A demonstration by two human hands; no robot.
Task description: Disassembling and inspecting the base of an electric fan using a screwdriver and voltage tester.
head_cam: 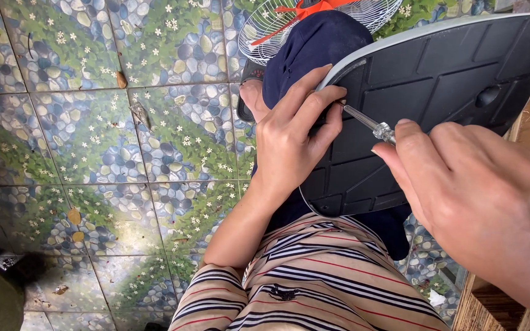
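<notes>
Right hand [486, 202] grips screwdriver [368, 123], shaft angled up-left into black panel [449, 79]; left hand [292, 138] pinches its tip, nearer the panel.

No packages, labels, signs or screens are showing anywhere in this view.
</notes>
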